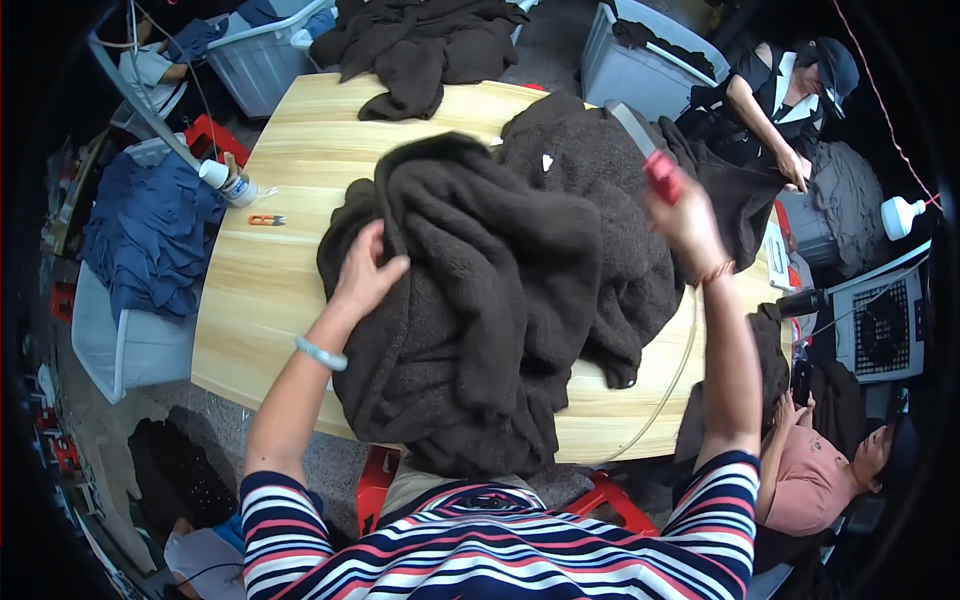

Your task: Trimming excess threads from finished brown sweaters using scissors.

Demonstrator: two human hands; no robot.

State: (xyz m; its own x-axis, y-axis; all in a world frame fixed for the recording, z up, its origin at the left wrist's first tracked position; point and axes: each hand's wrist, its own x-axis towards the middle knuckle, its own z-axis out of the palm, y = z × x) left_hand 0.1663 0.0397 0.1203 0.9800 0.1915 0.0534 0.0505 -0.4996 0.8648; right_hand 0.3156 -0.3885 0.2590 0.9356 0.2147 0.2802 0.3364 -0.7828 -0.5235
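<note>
From where I stand, a thick heap of dark brown fleece, nubbly in places and smooth along its rounded folds, fills the middle of the tabletop and droops over the near edge. The left hand rests at the heap's left fold, thumb spread wide from the fingers. The right hand, slightly blurred, is closed around a red-handled tool with a flat grey blade, above more brown fleece on the right. A thin pale cord curves across the pale, wood-grained surface below that hand. At the far left lie small orange snips, near a white plastic bottle. Left of the tabletop, crumpled blue cloth fills a grey plastic tub.
</note>
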